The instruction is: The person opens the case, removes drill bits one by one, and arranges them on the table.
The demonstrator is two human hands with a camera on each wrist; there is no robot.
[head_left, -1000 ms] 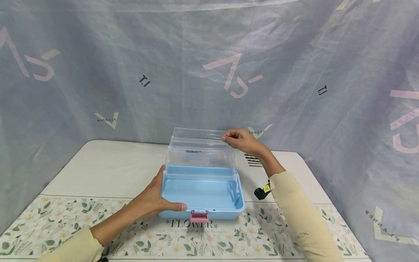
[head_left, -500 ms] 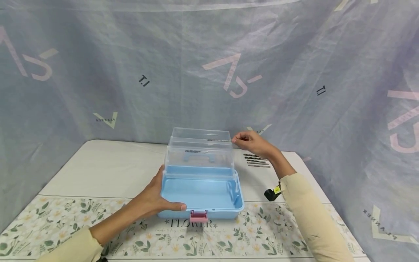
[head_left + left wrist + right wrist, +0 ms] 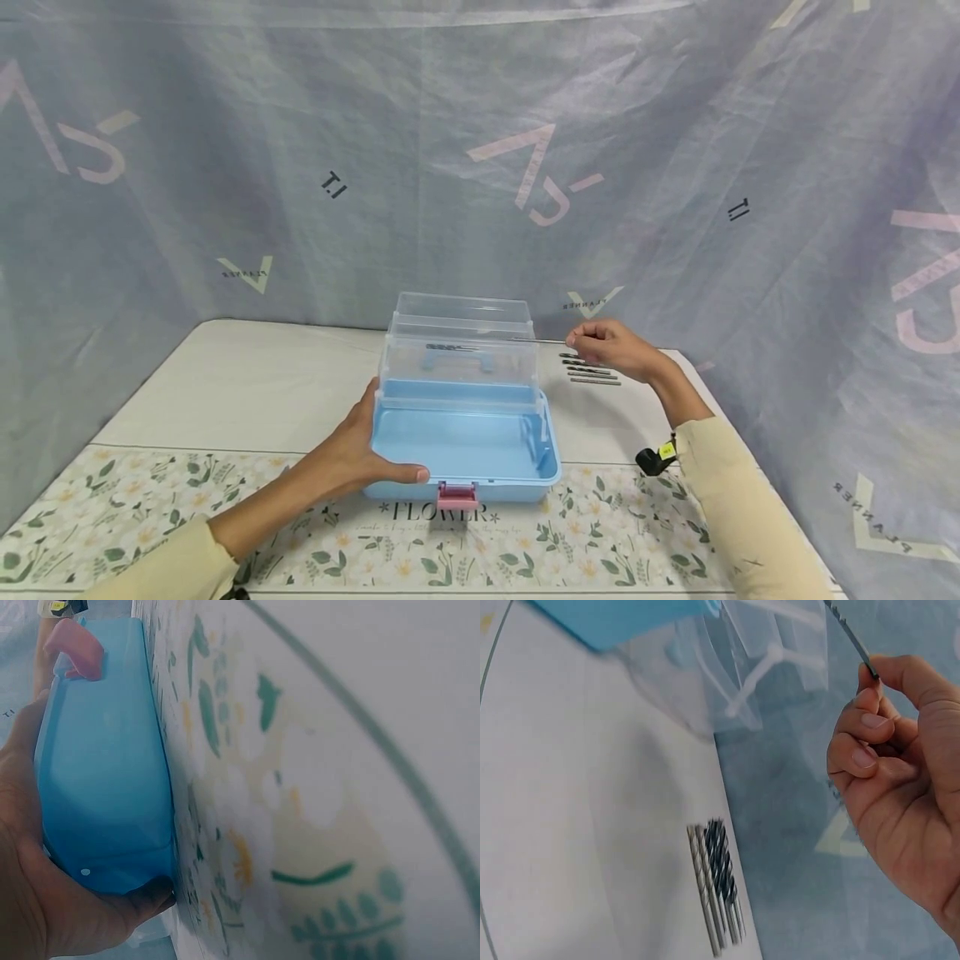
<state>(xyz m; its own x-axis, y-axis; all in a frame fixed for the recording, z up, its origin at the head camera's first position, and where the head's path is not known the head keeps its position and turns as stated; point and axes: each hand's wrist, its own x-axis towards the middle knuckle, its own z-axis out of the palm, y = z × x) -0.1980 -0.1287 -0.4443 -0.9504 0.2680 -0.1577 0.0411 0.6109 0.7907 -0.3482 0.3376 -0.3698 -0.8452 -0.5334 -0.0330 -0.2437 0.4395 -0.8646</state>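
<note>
A light blue toolbox [image 3: 510, 493] stands with its clear trays [image 3: 465, 367] raised at the back and a pink latch [image 3: 457, 497] at the front. My left hand [image 3: 352, 450] grips its left front corner, thumb along the front and fingers on the side wall. Between the thumb and fingertips of my right hand [image 3: 618, 350] is the end of a thin drill bit [image 3: 851, 636]. That bit points left, overlapping the right end of the trays in the head view. Several drill bits [image 3: 448, 347] show through the clear plastic.
Right of the toolbox, several drill bits [image 3: 595, 377] lie side by side on the white table [image 3: 262, 383]. A floral mat [image 3: 300, 550] covers the table's front. Grey printed cloth [image 3: 420, 167] hangs behind and at both sides.
My right hand has moved right and down from over the top tray, carrying the pinched drill bit with it. The left hand and the toolbox have stayed put.
</note>
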